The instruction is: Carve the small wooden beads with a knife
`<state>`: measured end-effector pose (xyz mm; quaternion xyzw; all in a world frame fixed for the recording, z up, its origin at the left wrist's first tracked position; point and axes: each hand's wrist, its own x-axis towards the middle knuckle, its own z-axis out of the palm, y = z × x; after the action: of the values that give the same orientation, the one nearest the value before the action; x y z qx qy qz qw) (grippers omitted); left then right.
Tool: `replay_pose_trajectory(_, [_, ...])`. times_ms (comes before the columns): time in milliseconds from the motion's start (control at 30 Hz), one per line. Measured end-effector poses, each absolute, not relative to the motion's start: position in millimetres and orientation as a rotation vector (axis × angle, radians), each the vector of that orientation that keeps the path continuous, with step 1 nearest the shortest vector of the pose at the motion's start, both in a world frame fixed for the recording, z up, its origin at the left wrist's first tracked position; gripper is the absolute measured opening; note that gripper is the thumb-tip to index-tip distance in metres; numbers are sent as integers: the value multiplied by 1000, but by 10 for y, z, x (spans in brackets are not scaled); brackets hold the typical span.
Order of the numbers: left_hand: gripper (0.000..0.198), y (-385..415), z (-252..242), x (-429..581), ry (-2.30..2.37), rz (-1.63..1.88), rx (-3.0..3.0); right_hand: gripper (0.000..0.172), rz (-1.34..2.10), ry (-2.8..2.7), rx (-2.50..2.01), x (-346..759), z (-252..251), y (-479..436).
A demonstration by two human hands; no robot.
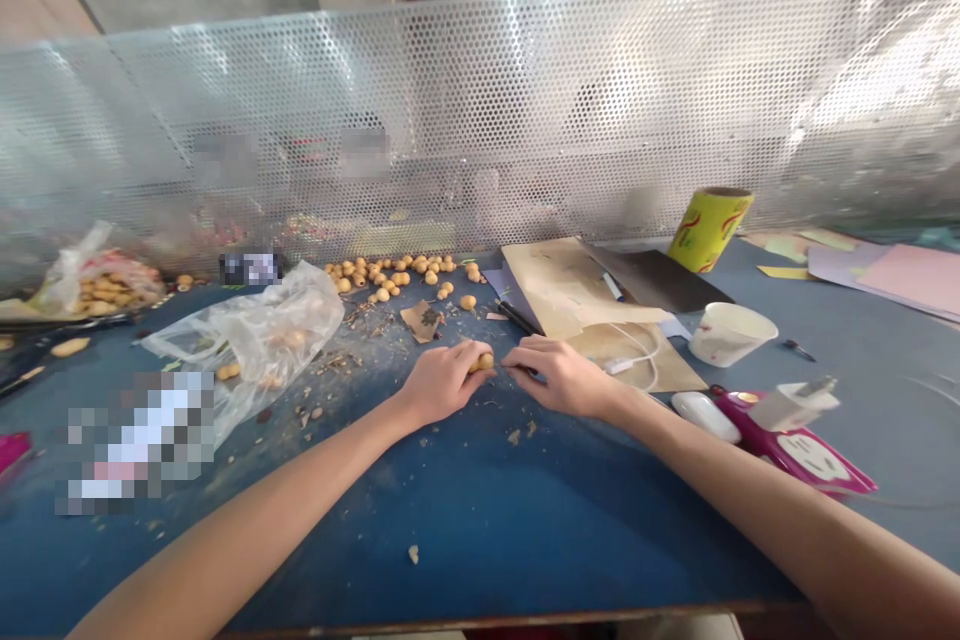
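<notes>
Over the middle of the blue table, my left hand (pixel 446 380) is closed around a small tan gourd (pixel 486 360), whose rounded end shows past the fingertips. Just to the right, my right hand (pixel 559 375) is closed in a pinch, its fingertips a short gap away from the gourd. Something thin and dark shows under its fingers, but I cannot make out what it is. Beyond the hands, many small round gourds (pixel 386 278) lie in a loose row, with a torn brown scrap (pixel 422 322) in front of them.
To the left lie a clear plastic bag (pixel 281 320) and a bag of gourds (pixel 105 290). On the right are cardboard sheets (pixel 555 280), a paper cup (pixel 731 335), a yellow tube (pixel 709 230) and a magenta power strip (pixel 802 450). A perforated metal screen (pixel 480 110) stands behind.
</notes>
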<state>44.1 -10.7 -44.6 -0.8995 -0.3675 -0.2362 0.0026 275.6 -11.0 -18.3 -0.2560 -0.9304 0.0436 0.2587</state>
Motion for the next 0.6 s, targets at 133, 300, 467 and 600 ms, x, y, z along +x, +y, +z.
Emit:
replay_pose_trajectory(133, [25,-108,-448,443,-1132,-731,-2823,20,154,-2522,-672,2783,-198,-107])
replay_pose_trajectory(300, [25,-120,-444,448,-1108,-730,-2807,20,163,-2503,-725,2761,-215,-145])
replay_pose_trajectory(467, [26,-121,-451,446,-1129,-753,-2805,20,146,-2479,-715,2766,-199,-162])
replay_pose_trajectory(600, [24,-121,-457,445,-1106,-751,-2816,20,133,-2487,-715,2745,-211,-163])
